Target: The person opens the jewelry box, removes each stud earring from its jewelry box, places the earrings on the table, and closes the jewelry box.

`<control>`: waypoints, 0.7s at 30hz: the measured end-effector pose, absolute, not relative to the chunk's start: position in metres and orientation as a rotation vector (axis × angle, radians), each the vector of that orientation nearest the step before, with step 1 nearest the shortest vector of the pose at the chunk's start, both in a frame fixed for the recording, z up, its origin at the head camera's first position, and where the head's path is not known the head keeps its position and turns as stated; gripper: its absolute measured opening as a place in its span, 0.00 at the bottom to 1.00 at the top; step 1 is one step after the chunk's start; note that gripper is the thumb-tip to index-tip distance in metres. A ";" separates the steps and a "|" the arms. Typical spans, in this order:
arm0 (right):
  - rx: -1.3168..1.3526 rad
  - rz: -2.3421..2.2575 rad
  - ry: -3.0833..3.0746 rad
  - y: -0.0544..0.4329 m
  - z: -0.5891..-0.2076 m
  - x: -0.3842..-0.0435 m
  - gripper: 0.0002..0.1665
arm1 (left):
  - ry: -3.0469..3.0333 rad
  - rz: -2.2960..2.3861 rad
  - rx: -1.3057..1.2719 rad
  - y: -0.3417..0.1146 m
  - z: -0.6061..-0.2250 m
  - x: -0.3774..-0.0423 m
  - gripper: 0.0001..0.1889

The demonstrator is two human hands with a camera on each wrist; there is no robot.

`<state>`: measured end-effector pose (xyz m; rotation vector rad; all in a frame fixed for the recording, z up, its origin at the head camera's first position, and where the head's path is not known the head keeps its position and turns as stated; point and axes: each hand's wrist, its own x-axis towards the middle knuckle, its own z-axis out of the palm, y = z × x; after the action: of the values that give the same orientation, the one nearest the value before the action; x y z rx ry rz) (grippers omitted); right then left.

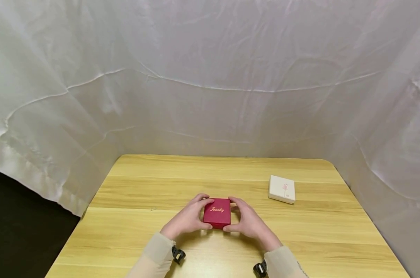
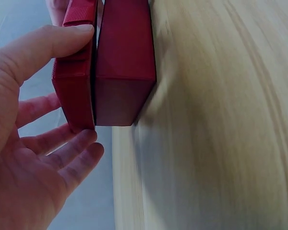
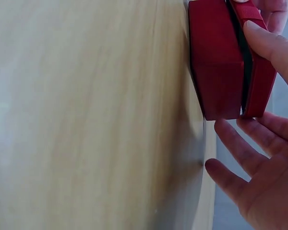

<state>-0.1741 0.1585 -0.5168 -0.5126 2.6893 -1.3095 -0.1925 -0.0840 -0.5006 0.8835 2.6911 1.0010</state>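
Note:
A dark red jewelry box (image 1: 216, 210) with gold lettering on top sits near the middle of the wooden table, between both hands. My left hand (image 1: 189, 220) grips its lid (image 2: 74, 91) from the left, thumb on the front edge and fingertips toward the back. From the right, my right hand (image 1: 249, 221) holds the same lid, its thumb (image 3: 259, 38) on the front and fingers at the far side. The lid stands slightly raised off the base (image 3: 216, 62). A dark gap shows between them, wider in the right wrist view. The box's inside is hidden.
A flat white box (image 1: 281, 188) with a small pink print lies farther back on the right of the wooden table (image 1: 143, 185). Pale cloth (image 1: 230, 116) hangs behind the table and along its sides.

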 end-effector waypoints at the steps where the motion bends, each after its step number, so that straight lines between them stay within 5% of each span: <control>1: -0.515 -1.321 2.680 0.159 -0.517 -0.174 0.60 | 2.693 1.000 0.887 -0.084 -0.501 -0.193 0.43; 21: -0.506 -1.318 2.670 0.157 -0.518 -0.173 0.61 | 2.681 1.003 0.894 -0.082 -0.502 -0.193 0.44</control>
<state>-0.1728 0.1571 -0.5184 -0.5057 2.6701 -1.3183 -0.1928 -0.0816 -0.5021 0.8937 2.6805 1.0035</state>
